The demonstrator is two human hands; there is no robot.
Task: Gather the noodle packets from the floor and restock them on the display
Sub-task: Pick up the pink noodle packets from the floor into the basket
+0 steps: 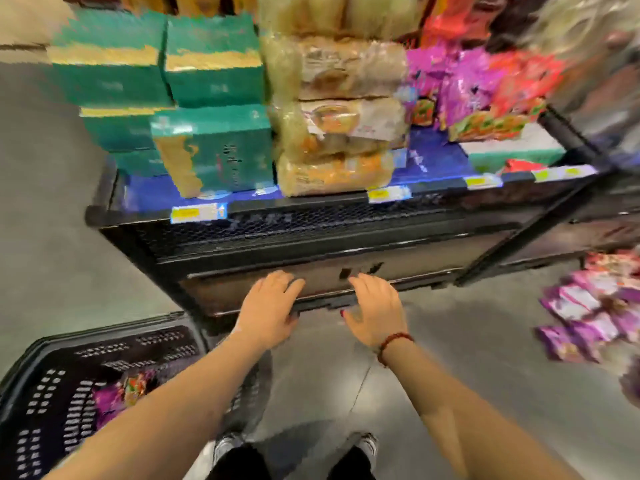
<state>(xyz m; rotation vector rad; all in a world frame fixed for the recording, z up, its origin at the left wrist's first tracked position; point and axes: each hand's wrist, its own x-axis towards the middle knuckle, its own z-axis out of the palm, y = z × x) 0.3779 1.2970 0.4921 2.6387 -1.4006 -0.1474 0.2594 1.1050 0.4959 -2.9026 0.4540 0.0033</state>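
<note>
Counting through blur gave one black basket [45, 403] at lower left with a few purple packets [110, 396] inside, a loose pile of noodle packets [588, 306] on the floor [450, 358] at right (at least six, exact number unclear), and about five teal boxes [214, 64] plus four stacked clear bags [339, 133] on the display [311, 237]. Both the left hand [268, 308] and right hand [375, 311] were flat, fingers straight and slightly spread, holding nothing, at the display's bottom ledge; contact unclear. Open floor lay between the display's front edge and the shoes [367, 445], with the basket just beside its left corner.
</note>
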